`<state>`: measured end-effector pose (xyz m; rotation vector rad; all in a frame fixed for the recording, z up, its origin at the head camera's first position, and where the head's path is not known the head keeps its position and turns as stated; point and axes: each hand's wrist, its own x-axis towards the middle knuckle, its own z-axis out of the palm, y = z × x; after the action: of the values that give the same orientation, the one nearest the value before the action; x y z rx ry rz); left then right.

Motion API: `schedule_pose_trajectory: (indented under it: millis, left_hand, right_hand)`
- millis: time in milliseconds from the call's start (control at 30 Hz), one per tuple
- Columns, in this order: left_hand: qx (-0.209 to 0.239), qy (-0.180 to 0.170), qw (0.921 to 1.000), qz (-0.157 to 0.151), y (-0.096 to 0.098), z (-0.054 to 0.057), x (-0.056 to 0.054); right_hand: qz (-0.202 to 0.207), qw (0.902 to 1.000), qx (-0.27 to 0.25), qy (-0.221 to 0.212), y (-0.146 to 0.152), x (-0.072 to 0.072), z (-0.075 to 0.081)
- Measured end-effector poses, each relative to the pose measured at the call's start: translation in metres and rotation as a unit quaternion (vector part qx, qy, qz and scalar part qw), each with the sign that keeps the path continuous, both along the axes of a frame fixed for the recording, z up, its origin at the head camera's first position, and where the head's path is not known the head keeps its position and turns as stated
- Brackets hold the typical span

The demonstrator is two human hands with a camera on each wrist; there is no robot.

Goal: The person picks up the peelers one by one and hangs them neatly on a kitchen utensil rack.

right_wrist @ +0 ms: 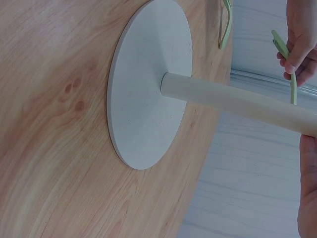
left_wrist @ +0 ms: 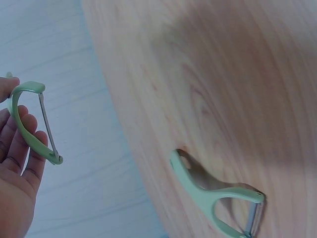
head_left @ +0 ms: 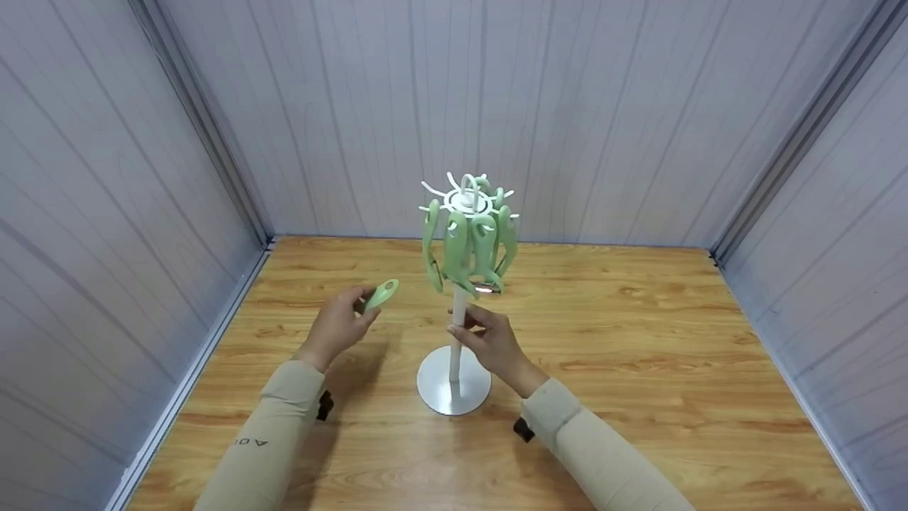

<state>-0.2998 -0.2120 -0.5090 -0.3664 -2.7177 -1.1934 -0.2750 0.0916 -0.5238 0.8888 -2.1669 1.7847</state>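
My left hand (head_left: 337,328) pinches a light green Y-shaped peeler (head_left: 383,293) above the table, left of the stand. The left wrist view shows its metal blade, with the thumb and fingers around the green frame of this peeler (left_wrist: 22,121). With thumb and fingers, my right hand (head_left: 493,344) grips the white pole (head_left: 460,312) of a stand, below the hanging tools. Several green peelers (head_left: 455,245) dangle from the hooks at the stand's top. One more peeler (left_wrist: 198,191) lies on the table near my left hand.
The stand's round white base (head_left: 436,387) sits flat on the wood-grain table (head_left: 624,341). White hooks (head_left: 434,188) at the stand's back left bear nothing. Pale panel walls (head_left: 369,106) enclose the table at the back and both sides.
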Motion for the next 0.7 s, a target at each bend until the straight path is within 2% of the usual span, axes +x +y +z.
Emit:
schedule_pose_trajectory:
  millis: [200,333,700]
  left_hand:
    - [0.027,0.008,0.9996,0.005,0.001,0.004,0.001]
    - [0.032,0.027,0.9991,0.007,0.004,0.006,0.002]
    - [0.068,0.069,0.9951,0.018,0.01,0.021,0.006]
  right_hand:
    - [0.005,1.0,-0.006,-0.004,-0.001,-0.001,-0.001]
    - [0.01,0.9999,-0.009,-0.001,0.0,-0.002,-0.002]
    - [0.006,1.0,-0.001,0.003,0.0,-0.001,-0.001]
